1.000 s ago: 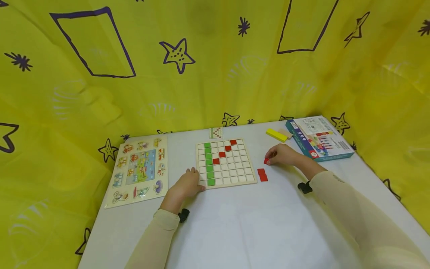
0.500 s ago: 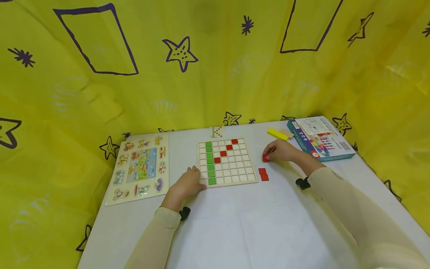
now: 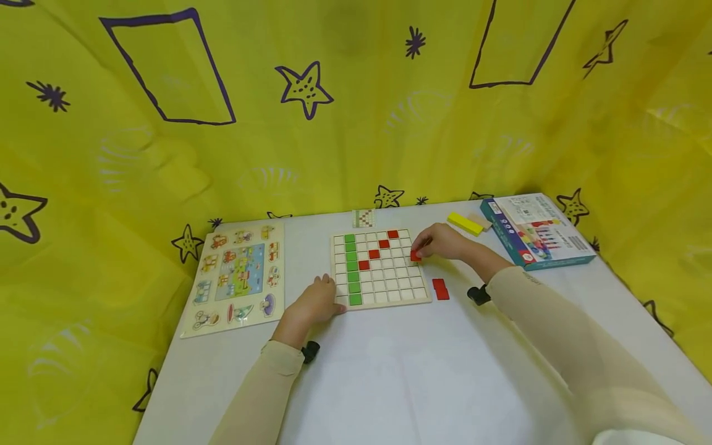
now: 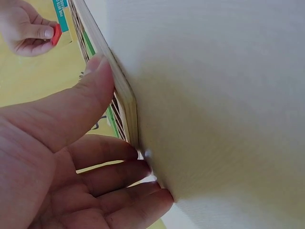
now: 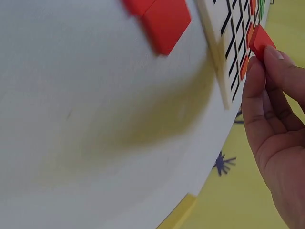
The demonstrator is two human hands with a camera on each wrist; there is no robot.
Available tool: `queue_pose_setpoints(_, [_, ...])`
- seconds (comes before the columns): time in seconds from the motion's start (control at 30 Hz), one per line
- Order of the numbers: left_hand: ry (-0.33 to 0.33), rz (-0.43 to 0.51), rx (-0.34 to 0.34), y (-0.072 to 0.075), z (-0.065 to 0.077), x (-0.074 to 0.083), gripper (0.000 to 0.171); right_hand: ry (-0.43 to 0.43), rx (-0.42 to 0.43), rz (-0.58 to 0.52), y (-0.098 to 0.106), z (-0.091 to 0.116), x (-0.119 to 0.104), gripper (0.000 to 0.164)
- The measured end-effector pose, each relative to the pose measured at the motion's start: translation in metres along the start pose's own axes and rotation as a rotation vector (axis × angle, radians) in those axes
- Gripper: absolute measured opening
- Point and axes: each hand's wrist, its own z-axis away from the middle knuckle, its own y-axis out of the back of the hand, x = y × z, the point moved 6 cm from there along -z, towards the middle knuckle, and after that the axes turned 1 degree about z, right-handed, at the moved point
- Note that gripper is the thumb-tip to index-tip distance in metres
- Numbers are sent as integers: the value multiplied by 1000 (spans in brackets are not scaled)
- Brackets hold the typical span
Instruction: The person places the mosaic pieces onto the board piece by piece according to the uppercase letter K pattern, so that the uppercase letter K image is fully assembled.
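Note:
A wooden grid board [image 3: 394, 283] lies on the white table with a column of green square tiles [image 3: 353, 266] and a diagonal of red ones. My left hand [image 3: 317, 301] holds the board's near left corner. In the left wrist view its thumb [image 4: 97, 78] lies against the front edge, and the other fingers are at the left side. My right hand [image 3: 445, 242] pinches a red square tile [image 5: 259, 42] between thumb and fingertips, over the board's right edge. Loose red tiles [image 3: 440, 289] lie on the table right of the board.
A picture puzzle [image 3: 239, 272] lies at left. Behind the board is a small pattern card [image 3: 364, 217]. A yellow block [image 3: 465, 224], a pale wooden piece [image 3: 481, 221] and a game box [image 3: 539, 232] sit at the back right. A yellow curtain [image 3: 334, 154] hangs behind.
My right hand has brought the red tile leftward from the table to the board's right edge. The left hand stays at the corner. The head view has shifted slightly.

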Motion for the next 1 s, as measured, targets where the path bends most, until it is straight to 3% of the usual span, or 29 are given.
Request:
queue_pose_setpoints(0.6, [7, -17, -2, 1, 0, 1, 82, 106, -53, 37, -47, -32, -41, 9])
queue_pose_setpoints(1.0, [11, -7, -4, 2, 0, 2, 82, 95, -93, 75, -70, -40, -50, 10])
